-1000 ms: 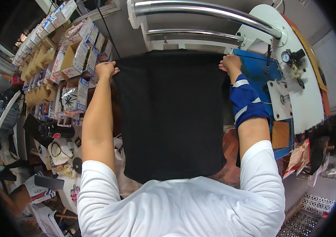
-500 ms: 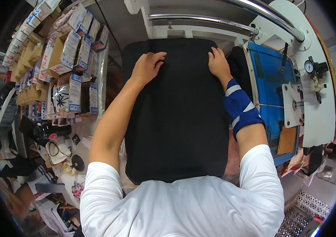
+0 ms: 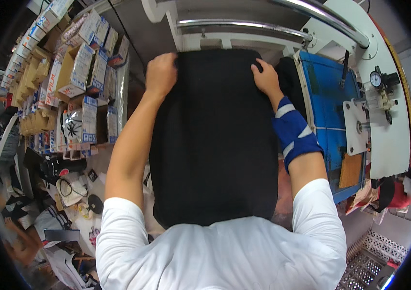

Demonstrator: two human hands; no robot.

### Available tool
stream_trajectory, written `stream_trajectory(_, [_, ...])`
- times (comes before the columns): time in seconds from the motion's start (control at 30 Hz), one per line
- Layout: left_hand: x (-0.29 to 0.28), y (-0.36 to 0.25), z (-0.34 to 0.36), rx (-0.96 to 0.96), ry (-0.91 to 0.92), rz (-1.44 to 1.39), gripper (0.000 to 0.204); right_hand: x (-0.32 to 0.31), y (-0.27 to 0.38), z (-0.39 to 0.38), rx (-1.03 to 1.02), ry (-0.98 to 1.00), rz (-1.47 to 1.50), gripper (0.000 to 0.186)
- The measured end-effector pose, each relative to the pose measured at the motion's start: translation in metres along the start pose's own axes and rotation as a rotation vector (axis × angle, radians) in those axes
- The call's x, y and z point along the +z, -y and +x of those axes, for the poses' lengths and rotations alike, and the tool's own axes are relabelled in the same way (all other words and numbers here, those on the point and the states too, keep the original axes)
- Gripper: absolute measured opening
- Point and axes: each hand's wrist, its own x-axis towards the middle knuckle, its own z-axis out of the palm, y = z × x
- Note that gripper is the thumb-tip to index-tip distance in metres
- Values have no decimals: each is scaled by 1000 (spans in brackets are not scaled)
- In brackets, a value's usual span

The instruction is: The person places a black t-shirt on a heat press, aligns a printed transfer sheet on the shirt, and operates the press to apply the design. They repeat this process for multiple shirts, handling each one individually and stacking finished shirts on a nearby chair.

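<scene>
A black cloth point(image 3: 215, 145) lies smooth over a long board with rounded corners in front of me. At its far left corner, my left hand point(image 3: 161, 75) has its fingers curled and closed on the cloth's edge; the fingertips are slightly blurred. My right hand point(image 3: 267, 77) rests by the far right edge, with thumb and fingers apart and touching the cloth there. A blue sleeve band with pale stripes point(image 3: 296, 130) wraps my right forearm.
Stacked cardboard boxes point(image 3: 77, 70) stand to the left. A blue-framed screen point(image 3: 331, 106) and a white machine plate with a pressure gauge point(image 3: 375, 79) are close on the right. Metal bars point(image 3: 244, 22) cross beyond the board. Below the boxes lie a black bottle point(image 3: 62, 166) and clutter.
My left hand has moved left and outward to the cloth's far corner, its fingers closing there. My right hand has stayed near the right edge, its thumb and fingers spreading a little.
</scene>
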Motion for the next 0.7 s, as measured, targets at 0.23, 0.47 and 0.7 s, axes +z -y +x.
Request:
stream_trajectory(0.23, [6, 94, -21, -1101, 256, -163, 35, -19, 15, 35, 663, 7, 159, 40])
stream_trajectory(0.47, [12, 84, -9, -1059, 170, -129, 32, -28, 28, 39, 634, -10, -24, 37])
stream_trajectory(0.7, [31, -16, -1, 28, 28, -155, 22, 18, 109, -21, -669, -2, -132, 41])
